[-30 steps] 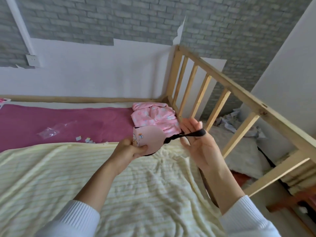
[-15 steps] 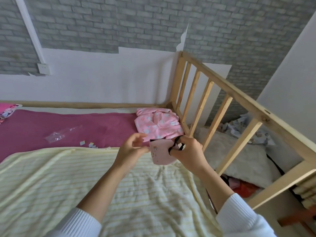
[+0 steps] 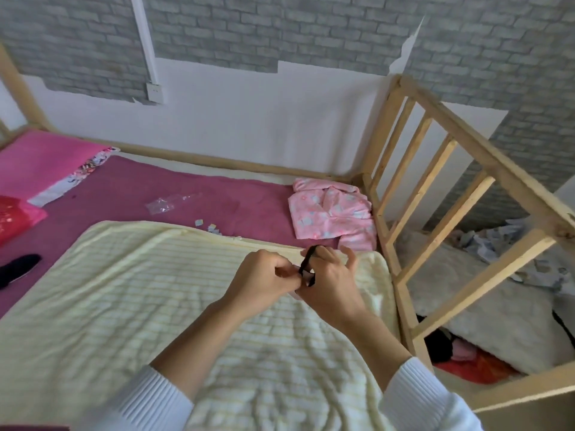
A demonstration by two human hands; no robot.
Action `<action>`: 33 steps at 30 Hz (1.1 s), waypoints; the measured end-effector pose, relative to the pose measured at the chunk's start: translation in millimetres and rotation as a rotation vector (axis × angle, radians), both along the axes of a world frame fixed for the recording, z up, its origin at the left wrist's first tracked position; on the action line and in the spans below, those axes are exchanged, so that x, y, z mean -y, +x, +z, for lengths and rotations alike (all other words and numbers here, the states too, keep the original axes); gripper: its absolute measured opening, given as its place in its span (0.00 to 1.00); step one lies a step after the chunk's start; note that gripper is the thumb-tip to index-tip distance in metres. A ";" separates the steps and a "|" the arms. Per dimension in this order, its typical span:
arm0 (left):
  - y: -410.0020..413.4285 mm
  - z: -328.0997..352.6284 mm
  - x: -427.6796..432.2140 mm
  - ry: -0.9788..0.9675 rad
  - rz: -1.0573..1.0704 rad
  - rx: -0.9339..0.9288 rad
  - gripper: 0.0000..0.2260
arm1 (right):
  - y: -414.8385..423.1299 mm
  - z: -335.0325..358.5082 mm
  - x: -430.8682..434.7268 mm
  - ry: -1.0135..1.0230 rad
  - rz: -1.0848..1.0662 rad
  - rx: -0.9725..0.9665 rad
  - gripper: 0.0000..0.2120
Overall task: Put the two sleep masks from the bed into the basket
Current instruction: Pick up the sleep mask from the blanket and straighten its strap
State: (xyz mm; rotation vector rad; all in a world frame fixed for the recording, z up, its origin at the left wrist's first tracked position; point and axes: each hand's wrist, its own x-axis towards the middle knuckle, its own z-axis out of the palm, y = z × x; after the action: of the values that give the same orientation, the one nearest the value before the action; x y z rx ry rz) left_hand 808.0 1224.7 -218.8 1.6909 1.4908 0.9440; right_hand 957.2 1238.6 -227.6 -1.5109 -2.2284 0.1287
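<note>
My left hand (image 3: 264, 275) and my right hand (image 3: 331, 283) are pressed together over the yellow striped blanket (image 3: 149, 293). Between them they hold the pink sleep mask, bunched up and almost wholly hidden. Only its black strap (image 3: 307, 259) shows, looped over the fingers of my right hand. A flat black object (image 3: 19, 269) lies on the magenta sheet (image 3: 130, 188) at the far left; I cannot tell whether it is the other sleep mask. No basket is in view.
A folded pink pyjama top (image 3: 333, 213) lies by the wooden bed rail (image 3: 435, 181) on the right. A clear plastic wrapper (image 3: 168, 203) and small paper scraps (image 3: 208, 227) lie on the sheet. A pink pillow (image 3: 40, 163) and a red bag (image 3: 15, 216) are far left.
The mask was stretched open between my hands, then gathered up. Both hands have closed together around it, lower over the blanket, and the view has swung left.
</note>
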 end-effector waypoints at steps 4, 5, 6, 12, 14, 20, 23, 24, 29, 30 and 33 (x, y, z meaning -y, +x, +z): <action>-36.2 -11.0 21.3 0.055 0.346 -0.032 0.04 | -20.8 -14.0 6.6 -0.107 0.049 -0.190 0.05; -50.1 -14.5 28.3 0.040 0.441 -0.004 0.05 | -26.6 -16.6 8.2 -0.155 0.081 -0.208 0.07; -63.5 -18.2 36.3 0.015 0.516 0.025 0.07 | -33.3 -19.2 10.9 -0.195 0.125 -0.211 0.08; -139.1 -35.4 98.0 -0.184 0.866 0.213 0.15 | -90.0 -21.6 45.1 -0.340 0.319 -0.305 0.07; -168.1 -39.1 122.3 -0.240 0.947 0.312 0.14 | -113.3 -16.6 57.5 -0.406 0.337 -0.329 0.09; -258.6 -42.8 203.2 -0.237 0.803 0.367 0.16 | -222.2 5.3 110.6 -0.531 0.539 -0.169 0.08; -323.1 -39.1 250.6 -0.195 0.863 0.362 0.15 | -294.5 13.8 152.2 -0.571 0.622 -0.086 0.07; -346.3 -38.6 269.3 -0.186 0.888 0.358 0.15 | -320.4 15.1 168.4 -0.587 0.658 -0.069 0.08; -443.0 -30.7 377.2 -0.241 0.972 0.325 0.11 | -446.0 11.6 246.5 -0.660 0.835 -0.015 0.10; -461.7 -27.5 399.3 -0.237 0.973 0.302 0.11 | -472.5 11.6 261.4 -0.678 0.863 -0.028 0.09; -512.6 -23.1 455.2 -0.201 1.065 0.322 0.11 | -546.9 15.8 299.6 -0.784 0.905 -0.144 0.12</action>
State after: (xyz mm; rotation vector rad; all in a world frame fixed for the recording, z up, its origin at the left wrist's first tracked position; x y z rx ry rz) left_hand 295.4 769.5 -241.9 0.4661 2.1578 1.4219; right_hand 410.3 939.0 -211.8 -0.5773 -2.6898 1.4526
